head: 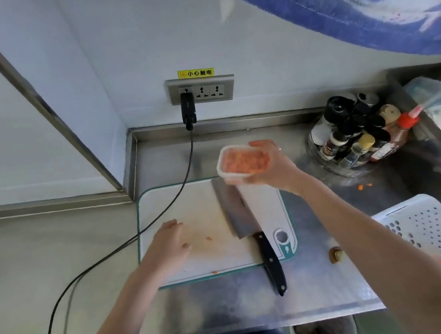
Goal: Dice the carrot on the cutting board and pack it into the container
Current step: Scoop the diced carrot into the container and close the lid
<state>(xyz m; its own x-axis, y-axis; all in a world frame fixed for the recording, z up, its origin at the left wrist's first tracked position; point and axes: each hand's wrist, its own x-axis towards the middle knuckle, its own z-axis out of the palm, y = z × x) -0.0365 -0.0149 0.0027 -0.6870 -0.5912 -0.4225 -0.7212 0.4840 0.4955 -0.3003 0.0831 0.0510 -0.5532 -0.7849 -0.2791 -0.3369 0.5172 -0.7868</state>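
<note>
I see my right hand (267,166) gripping the container (243,162) from its right side, fingers curled round its wall, holding it in the air above the far right part of the cutting board (207,198). The container is clear plastic, tilted toward me, and filled with diced carrot (245,162). My left hand (169,245) rests on the near left part of the board with fingers relaxed and spread, grasping nothing. A few small orange carrot bits (209,239) lie on the board just right of that hand, and one more sits at the board's near edge. The cleaver (245,222) lies flat on the board's right half, blade pointing far, its black handle sticking out over the near edge onto the steel counter (309,292). To the far right stands a cluster of seasoning bottles (355,134), and a white perforated basket (437,234) sits at the near right with a piece of carrot inside. A black cable (163,215) runs from the wall socket (201,90) across the board's left corner.
</note>
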